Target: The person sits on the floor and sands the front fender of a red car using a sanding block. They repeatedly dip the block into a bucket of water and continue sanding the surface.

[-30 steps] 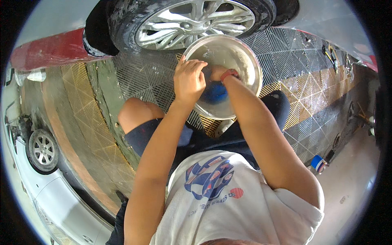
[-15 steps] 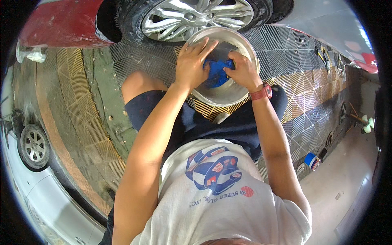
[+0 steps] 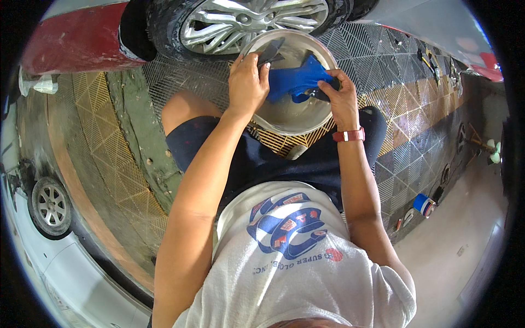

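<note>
A blue cloth point(image 3: 298, 76) is stretched between my two hands over a round, pale metal basin point(image 3: 284, 128). My left hand point(image 3: 249, 85) pinches the cloth's left end. A dark grey flat piece point(image 3: 270, 53) juts up from the same fingers; its material is hard to make out. On the other side, my right hand point(image 3: 342, 95) grips the cloth's right end between thumb and fingers. Something dark point(image 3: 327, 90) lies under that thumb, partly hidden. The basin stands between my bent legs, its inside streaked and wet-looking.
Just beyond the basin stands a car wheel point(image 3: 246, 24) with silver spokes, beside a red body panel point(image 3: 74, 41). Tools point(image 3: 432, 63) lie on the patterned floor at the far right. A blue-and-white can point(image 3: 424, 204) sits at the right. At the left is a white car point(image 3: 71, 268).
The blue cloth was bunched low in the basin and is now spread between my hands. My right hand has moved right. The dark grey piece now shows in my left hand.
</note>
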The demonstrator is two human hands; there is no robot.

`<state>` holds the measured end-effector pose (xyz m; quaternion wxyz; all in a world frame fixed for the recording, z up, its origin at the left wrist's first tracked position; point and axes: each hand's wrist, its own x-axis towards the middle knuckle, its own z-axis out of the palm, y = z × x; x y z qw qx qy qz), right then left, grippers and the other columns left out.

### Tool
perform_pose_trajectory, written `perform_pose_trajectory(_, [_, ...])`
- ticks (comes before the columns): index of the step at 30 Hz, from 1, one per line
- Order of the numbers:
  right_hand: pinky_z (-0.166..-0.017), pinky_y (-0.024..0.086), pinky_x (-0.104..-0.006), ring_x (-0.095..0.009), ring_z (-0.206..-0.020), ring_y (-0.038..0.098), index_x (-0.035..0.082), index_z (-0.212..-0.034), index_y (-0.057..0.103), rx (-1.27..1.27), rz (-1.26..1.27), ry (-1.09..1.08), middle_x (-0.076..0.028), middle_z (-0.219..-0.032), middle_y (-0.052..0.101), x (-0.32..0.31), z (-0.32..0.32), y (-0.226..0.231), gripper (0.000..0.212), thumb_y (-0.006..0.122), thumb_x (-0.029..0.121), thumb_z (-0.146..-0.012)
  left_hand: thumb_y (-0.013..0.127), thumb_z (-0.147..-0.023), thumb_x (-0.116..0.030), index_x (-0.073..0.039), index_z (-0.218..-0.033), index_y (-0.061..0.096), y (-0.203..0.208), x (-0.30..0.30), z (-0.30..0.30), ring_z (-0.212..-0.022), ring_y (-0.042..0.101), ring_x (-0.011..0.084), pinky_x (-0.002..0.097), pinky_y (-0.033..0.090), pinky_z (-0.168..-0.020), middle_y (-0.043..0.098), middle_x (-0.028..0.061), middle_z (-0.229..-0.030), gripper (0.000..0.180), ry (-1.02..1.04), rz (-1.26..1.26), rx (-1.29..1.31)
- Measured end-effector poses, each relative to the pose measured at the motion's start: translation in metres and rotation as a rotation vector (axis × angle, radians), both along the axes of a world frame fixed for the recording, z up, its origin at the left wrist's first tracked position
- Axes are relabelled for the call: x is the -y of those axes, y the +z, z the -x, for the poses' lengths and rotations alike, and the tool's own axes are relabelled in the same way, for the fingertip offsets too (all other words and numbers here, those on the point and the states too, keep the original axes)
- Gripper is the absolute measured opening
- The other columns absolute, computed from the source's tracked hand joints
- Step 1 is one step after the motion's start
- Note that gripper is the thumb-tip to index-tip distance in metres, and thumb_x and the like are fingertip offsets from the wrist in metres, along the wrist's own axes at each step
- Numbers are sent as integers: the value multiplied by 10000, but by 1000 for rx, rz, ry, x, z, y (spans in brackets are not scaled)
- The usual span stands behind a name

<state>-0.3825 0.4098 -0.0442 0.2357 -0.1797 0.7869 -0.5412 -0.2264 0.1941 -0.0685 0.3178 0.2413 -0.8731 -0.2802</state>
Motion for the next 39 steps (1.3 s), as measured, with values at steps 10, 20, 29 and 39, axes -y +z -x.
perform_pose_trajectory(10, [-1031, 552, -349, -198, -1093, 740, 19, -1112, 726, -337, -154, 180, -77, -1116, 784, -9, -22, 34, 210, 822, 60, -930, 781, -1067, -372, 38, -1328, 662, -7, 6, -7, -1141, 693, 511, 550, 539, -994, 739, 280, -1194, 500, -50, -300, -78])
perform_pose_trajectory(20, [-993, 578, -428, -335, -1110, 768, 25, -1243, 769, -372, -90, 232, -174, -1172, 788, 2, -27, 45, 280, 782, 121, -980, 799, -1059, -310, 19, -1426, 666, -7, 10, -5, -1179, 741, 443, 497, 565, -1045, 772, 245, -1269, 510, -104, -223, -67])
perform_pose_trajectory(29, [-1102, 546, -450, -342, -1256, 725, 80, -1401, 740, -397, 9, 145, -175, -1330, 765, 30, -23, 59, 427, 742, 51, -975, 861, -962, -463, -212, -1624, 636, 11, 9, -4, -1368, 709, 322, 592, 388, -1285, 776, 106, -1434, 743, -222, 82, 20])
perform_pose_trajectory(39, [-1194, 501, -379, -237, -1335, 687, 67, -1402, 737, -415, 122, 134, -76, -1352, 771, 67, -15, 47, 544, 665, -88, -885, 892, -919, -486, -92, -1095, 808, 2, 11, -10, -827, 773, 325, 595, 404, -1258, 767, 99, -797, 440, -290, 67, 185])
